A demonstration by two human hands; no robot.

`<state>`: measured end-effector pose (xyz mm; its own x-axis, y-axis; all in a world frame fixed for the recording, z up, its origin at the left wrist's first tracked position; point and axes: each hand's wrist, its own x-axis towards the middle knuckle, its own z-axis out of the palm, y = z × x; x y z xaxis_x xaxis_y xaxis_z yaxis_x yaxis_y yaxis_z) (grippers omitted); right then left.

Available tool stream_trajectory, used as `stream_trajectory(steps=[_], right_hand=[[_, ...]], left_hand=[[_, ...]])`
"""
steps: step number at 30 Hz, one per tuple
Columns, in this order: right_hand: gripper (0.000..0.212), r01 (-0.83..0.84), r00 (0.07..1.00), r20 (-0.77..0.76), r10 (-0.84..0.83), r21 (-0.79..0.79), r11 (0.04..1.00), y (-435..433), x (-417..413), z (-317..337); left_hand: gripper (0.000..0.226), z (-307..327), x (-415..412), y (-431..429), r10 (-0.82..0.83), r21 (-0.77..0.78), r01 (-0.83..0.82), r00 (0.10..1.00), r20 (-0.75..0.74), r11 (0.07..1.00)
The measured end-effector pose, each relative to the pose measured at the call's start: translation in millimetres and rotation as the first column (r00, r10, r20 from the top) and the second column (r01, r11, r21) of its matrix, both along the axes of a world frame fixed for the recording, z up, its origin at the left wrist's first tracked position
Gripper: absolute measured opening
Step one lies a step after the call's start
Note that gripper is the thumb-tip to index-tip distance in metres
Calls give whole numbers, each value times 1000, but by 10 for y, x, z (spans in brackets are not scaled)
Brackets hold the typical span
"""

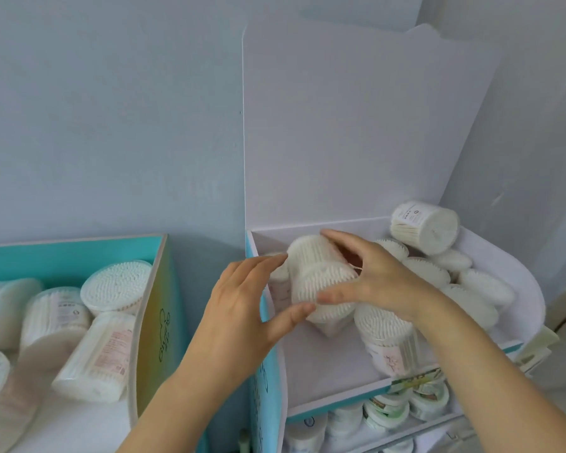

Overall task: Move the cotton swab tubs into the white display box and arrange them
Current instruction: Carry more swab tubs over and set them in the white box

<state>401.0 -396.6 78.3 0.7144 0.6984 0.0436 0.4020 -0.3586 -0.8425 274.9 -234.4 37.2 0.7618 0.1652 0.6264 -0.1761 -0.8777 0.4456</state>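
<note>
The white display box (pixel 327 364) stands open on the right, its tall lid upright behind it. Both hands are over its left part, around clear tubs of cotton swabs (pixel 317 276). My right hand (pixel 370 273) grips a tub from above and the right, thumb under its swab face. My left hand (pixel 242 305) touches the tubs from the left with nearly straight fingers. Several more tubs (pixel 451 273) stand along the box's right side, one tub (pixel 425 227) lying on top at the back. Another tub (pixel 386 335) stands at the front.
A teal-walled box (pixel 151 289) on the left holds several more swab tubs (pixel 111 286), some upright, some on their sides. Below the display box, a shelf holds round white containers (pixel 389 410). A pale wall rises behind.
</note>
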Motion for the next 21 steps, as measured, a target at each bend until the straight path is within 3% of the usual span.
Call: stream_trajectory(steps=[3,4,8,11,15,21], right_hand=[[50,53,918,-387,84,329,943,-70,63,29],[48,73,866,-485,126,372,926,-93,78,19],[84,4,633,-700,331,431,902,-194,100,-18],[74,-69,556,-728,400,440,896,-273,89,-14],[70,-156,612,-690,386,373,915,-417,180,-49],[74,-183,867,-421,266,227,957,-601,231,0]], left_hand=[[84,61,45,-100,-52,62,51,998,27,997],[88,72,61,-143,-61,79,59,998,27,995],[100,95,128,-311,-46,78,44,999,26,996],[98,163,161,-459,-14,-9,14,1000,-18,1000],[89,182,188,-713,132,-55,-135,990,-55,989],[81,68,158,-1011,425,41,-425,905,21,904]])
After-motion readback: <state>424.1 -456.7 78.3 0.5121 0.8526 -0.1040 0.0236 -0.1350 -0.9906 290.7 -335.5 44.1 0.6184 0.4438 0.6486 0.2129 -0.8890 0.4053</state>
